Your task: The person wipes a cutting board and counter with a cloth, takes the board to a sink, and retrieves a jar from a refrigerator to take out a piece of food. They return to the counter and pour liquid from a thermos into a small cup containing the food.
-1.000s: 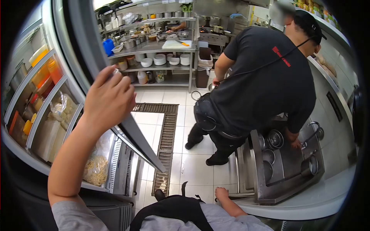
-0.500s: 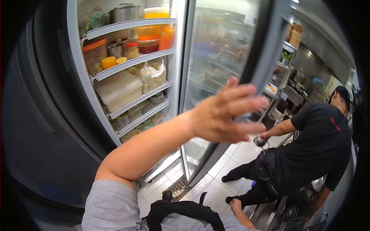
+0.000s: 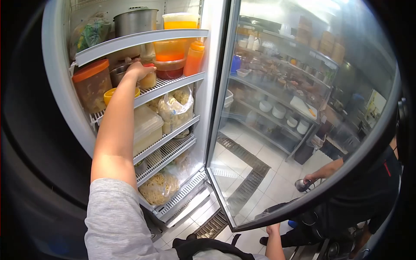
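My left hand [image 3: 139, 70] is inside the open fridge, on the shelf second from the top. Its thumb side lies over the red lid of a small jar [image 3: 148, 79], and its other fingers are mostly hidden near a metal pot [image 3: 118, 75]. Left of that pot stands a tub with an orange lid [image 3: 92, 84]. A cut yellow-orange item [image 3: 110, 95] is partly behind my forearm. Low in the view, my right hand [image 3: 273, 229] is beside the bottom edge of the glass door [image 3: 260, 222]; its fingers are too small to make out.
An orange squeeze bottle [image 3: 194, 60] and sauce containers [image 3: 169, 69] stand right of the jar. Bagged food [image 3: 175, 108] and a lidded box [image 3: 147, 125] sit below. The open door is on the right, with a dark-clothed person [image 3: 359, 195] close to it, holding a metal utensil [image 3: 302, 185].
My left hand has moved from in front of the door, fingers spread, into the fridge. The view has turned and come closer to the shelves. The door now covers part of the other person.
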Motion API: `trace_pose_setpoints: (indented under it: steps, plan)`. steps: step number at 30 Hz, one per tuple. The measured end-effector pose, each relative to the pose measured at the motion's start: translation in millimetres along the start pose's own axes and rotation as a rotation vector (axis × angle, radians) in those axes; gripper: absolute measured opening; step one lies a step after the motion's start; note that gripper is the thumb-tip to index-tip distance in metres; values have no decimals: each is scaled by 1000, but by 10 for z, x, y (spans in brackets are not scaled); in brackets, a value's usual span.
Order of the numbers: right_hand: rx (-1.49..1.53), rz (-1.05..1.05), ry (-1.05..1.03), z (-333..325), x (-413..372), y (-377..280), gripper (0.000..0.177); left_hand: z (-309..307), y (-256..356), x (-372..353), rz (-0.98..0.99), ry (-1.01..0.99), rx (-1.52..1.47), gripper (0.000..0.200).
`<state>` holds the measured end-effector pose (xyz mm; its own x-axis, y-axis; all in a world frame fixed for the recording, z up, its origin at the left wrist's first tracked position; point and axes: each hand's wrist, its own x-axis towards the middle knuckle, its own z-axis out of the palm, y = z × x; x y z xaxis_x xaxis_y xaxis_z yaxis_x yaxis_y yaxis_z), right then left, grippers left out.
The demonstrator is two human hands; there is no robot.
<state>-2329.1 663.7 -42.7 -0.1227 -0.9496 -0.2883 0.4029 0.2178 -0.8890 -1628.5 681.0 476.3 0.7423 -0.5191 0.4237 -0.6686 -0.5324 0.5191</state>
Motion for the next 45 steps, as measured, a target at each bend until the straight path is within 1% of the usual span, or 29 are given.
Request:
trace_pose_setpoints:
  steps: [2, 5, 7, 10, 11, 13, 14, 15, 16, 17, 18, 20, 21, 22, 24, 26, 27, 28, 29, 30, 31, 32, 34, 36, 38, 40, 42, 44, 45]
  plan:
    - [22, 222, -120, 1, 79, -107, 6, 121, -27, 189, 2, -6, 17, 83]
    - [-52, 206, -79, 106, 219, -56, 7, 199, -102, 372, 59, -114, 207, 87]
    - [-50, 242, 42, 260, 139, -215, 7, 202, -143, 437, 72, -264, 48, 88]
    - [61, 191, 10, 282, 128, -298, 13, 161, -140, 390, 98, -275, -7, 86]
    - [78, 211, 15, 264, 172, -318, 19, 160, -137, 361, 95, -271, -4, 86]
    - [28, 207, -23, 241, 245, -302, 20, 165, -95, 284, 145, -121, 53, 76]
    - [-24, 201, -58, 230, 261, -324, 21, 149, -20, 213, 143, -119, 52, 76]
    - [-28, 199, -63, 218, 266, -332, 21, 129, 63, 134, 194, 22, 88, 76]
    - [-52, 232, -172, 172, 296, -373, 20, 65, 160, -38, 230, 172, 127, 76]
    - [-69, 267, -273, 169, 282, -372, 19, 65, 290, -260, 296, 271, 76, 68]
    - [-73, 267, -287, 118, 313, -312, 19, 108, 432, -534, 346, 346, -56, 56]
    - [-474, 180, -347, 15, 450, -164, 17, 126, 827, -1356, 663, 431, -301, 34]
    - [-717, 132, -455, 8, 497, -148, 10, 115, 1018, -1816, 884, 396, -470, 29]
    - [-959, 75, -561, 35, 520, -109, 10, 155, 1201, -2338, 906, 349, -607, 27]
    - [-1283, -402, -767, 128, 454, 116, 21, 115, 1424, -3339, 1117, 354, -568, 34]
    - [-1286, -782, -717, 222, 265, 487, 27, 70, 1476, -4153, 1247, 348, -559, 35]
    - [-1064, -746, -313, 695, -302, 249, 24, 61, 1482, -4437, 1331, 414, -522, 29]
    - [-733, -736, 43, 1200, -913, -39, 22, 26, 1498, -4680, 1338, 430, -548, 35]
    - [-935, -441, -340, 1075, -926, -429, 20, 0, 1537, -4879, 1287, 524, -524, 35]
    - [-1102, -118, -716, 903, -765, -730, 19, -14, 1524, -4999, 1239, 482, -547, 36]
    - [-966, -155, -702, 664, -303, -332, 17, -60, 1498, -5117, 1130, 482, -443, 36]
    - [-975, -106, -673, 572, -20, -271, 16, -92, 1446, -5203, 1020, 480, -343, 36]
    - [-1081, -3, -685, 436, 564, -223, 17, -68, 1209, -5244, 870, 595, -100, 33]
    - [-1105, 42, -667, 426, 1007, -229, 17, -85, 1108, -5237, 733, 644, -126, 36]
    - [-1210, -6, -639, 436, 1497, -89, 18, -147, 1050, -5211, 524, 644, -226, 38]
    - [-1438, -358, -653, 383, 1996, 73, 19, -86, 957, -5031, 413, 831, -221, 40]
    - [-1611, -259, -661, 331, 2472, 169, 21, -7, 895, -4749, 291, 1025, -113, 36]
    - [-1754, -201, -631, 286, 2896, 171, 21, 22, 898, -4498, 75, 1152, 68, 32]
    - [-1810, -159, -625, 208, 3051, 160, 21, -6, 814, -4427, 132, 1225, 209, 29]
